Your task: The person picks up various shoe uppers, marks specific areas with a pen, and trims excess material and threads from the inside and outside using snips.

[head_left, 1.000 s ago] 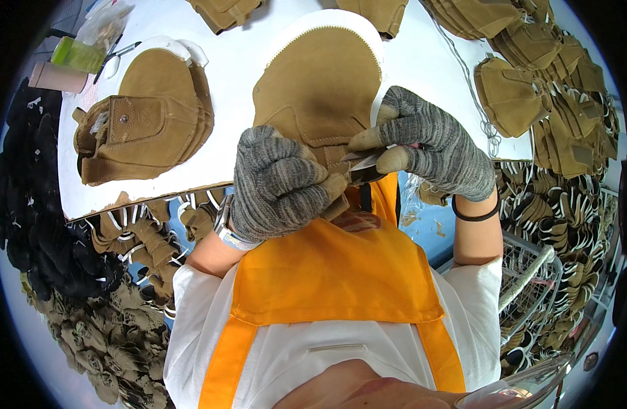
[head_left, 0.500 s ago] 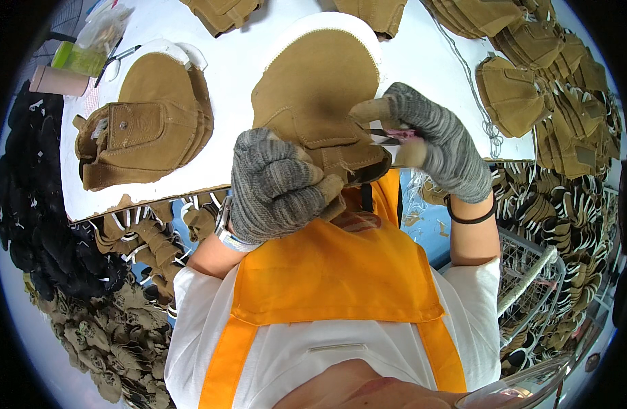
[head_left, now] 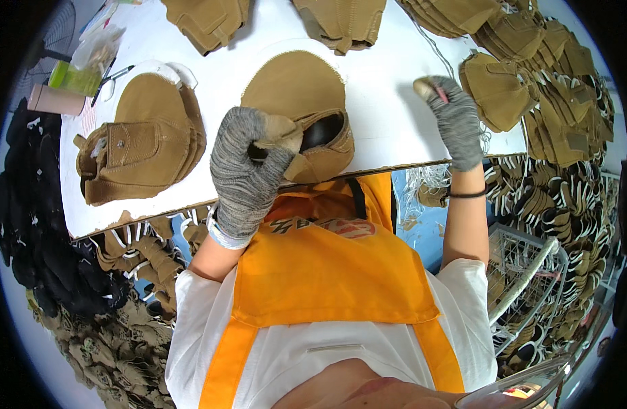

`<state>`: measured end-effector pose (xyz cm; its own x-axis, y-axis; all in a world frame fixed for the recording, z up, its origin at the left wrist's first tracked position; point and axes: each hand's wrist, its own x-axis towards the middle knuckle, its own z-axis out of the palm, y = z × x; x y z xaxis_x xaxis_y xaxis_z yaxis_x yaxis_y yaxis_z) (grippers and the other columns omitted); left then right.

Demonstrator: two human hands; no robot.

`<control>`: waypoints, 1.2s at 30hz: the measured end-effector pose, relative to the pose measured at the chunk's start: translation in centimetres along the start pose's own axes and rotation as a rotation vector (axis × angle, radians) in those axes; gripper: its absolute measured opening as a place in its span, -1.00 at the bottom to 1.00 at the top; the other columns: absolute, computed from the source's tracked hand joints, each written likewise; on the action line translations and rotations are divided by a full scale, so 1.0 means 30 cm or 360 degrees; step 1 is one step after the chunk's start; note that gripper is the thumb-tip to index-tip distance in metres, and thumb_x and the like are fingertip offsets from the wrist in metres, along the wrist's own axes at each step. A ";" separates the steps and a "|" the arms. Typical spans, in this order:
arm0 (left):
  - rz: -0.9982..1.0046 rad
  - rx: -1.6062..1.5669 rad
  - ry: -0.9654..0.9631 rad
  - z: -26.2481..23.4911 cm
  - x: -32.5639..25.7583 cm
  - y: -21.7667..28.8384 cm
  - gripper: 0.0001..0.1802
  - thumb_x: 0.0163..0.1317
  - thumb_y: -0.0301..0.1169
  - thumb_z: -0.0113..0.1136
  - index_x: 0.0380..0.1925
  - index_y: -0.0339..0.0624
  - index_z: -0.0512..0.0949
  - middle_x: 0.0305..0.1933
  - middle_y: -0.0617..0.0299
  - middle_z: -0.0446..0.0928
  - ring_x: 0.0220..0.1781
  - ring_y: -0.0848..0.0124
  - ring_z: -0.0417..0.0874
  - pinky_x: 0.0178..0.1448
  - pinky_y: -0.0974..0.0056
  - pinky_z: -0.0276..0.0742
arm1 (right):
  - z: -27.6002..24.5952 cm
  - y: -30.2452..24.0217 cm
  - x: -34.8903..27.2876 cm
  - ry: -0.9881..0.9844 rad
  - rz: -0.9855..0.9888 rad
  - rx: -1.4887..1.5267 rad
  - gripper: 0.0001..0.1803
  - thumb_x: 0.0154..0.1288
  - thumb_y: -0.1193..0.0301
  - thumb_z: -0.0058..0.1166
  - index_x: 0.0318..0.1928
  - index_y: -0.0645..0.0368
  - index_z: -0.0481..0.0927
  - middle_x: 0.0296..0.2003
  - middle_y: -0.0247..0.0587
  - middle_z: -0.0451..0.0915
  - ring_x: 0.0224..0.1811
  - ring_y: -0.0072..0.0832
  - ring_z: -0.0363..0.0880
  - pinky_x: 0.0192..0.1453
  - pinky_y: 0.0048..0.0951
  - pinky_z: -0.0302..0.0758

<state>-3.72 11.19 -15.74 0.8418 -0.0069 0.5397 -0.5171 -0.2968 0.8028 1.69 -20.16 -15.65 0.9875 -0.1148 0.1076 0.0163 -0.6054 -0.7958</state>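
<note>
A brown shoe upper [head_left: 294,85] with a pale toe edge lies on the white table in front of me. Its dark-lined opening faces me. With gloved fingers wrapped round the left side of that opening, my left hand [head_left: 245,174] grips the upper at its edge. Out to the right, over the table and apart from the upper, is my right hand [head_left: 454,123], also in a grey knit glove. It is closed round small thread snips [head_left: 441,94]; only a pink bit of them shows, and the blades are hidden.
Stacked brown uppers [head_left: 160,112] lie at left, more uppers [head_left: 344,24] at the far edge, and piles [head_left: 500,92] at right beside a thin cord [head_left: 432,44]. A pink cup [head_left: 58,100] and a pen [head_left: 119,72] sit at far left. A wire cart [head_left: 524,273] stands below right.
My right hand has moved right, away from the upper, with the snips. The upper has shifted nearer and left and its opening now shows more. My left hand has changed its grip on it.
</note>
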 end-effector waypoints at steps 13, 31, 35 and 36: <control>0.0139 0.0388 -0.0245 -0.029 0.064 0.045 -0.76 0.16 -0.50 0.30 -0.14 -0.19 0.66 -0.12 0.13 0.61 -0.10 0.28 0.59 0.01 0.25 0.52 | 0.084 0.080 -0.013 0.0497 -0.0310 -0.0696 -0.68 0.20 0.18 0.20 -0.08 0.05 0.67 -0.23 -0.12 0.61 -0.13 -0.23 0.59 0.06 -0.21 0.44; 0.0093 -0.0454 0.0237 -0.077 -0.089 -0.060 -0.73 0.35 -0.41 0.09 0.01 -0.26 0.50 0.04 0.05 0.49 0.05 0.24 0.54 0.17 0.19 0.49 | 0.127 -0.228 -0.220 -0.0705 0.0191 0.1576 -0.44 0.35 0.23 0.12 0.24 0.30 0.42 0.02 -0.21 0.57 0.04 -0.51 0.54 0.14 -0.46 0.49; 0.0009 -0.0468 0.0195 -0.078 -0.087 -0.073 -0.70 0.36 -0.37 0.09 0.03 -0.27 0.47 0.07 0.05 0.48 0.07 0.25 0.54 0.21 0.17 0.48 | 0.125 -0.200 -0.225 -0.0650 0.0026 0.1464 -0.43 0.32 0.32 0.16 0.28 0.28 0.37 0.08 -0.20 0.55 0.11 -0.47 0.50 0.24 -0.42 0.43; -0.0023 -0.0535 0.0187 -0.083 -0.083 -0.098 -0.68 0.36 -0.35 0.09 0.04 -0.27 0.46 0.08 0.04 0.47 0.08 0.26 0.54 0.21 0.17 0.49 | 0.121 -0.198 -0.226 -0.0673 -0.0010 0.1468 -0.41 0.31 0.34 0.17 0.29 0.28 0.36 0.10 -0.19 0.54 0.14 -0.46 0.48 0.26 -0.41 0.41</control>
<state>-4.67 14.46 -18.81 0.8359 0.1104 0.5376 -0.5438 0.0349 0.8385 -4.54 -12.93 -13.81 0.9586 0.2825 0.0357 -0.0406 0.2598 -0.9648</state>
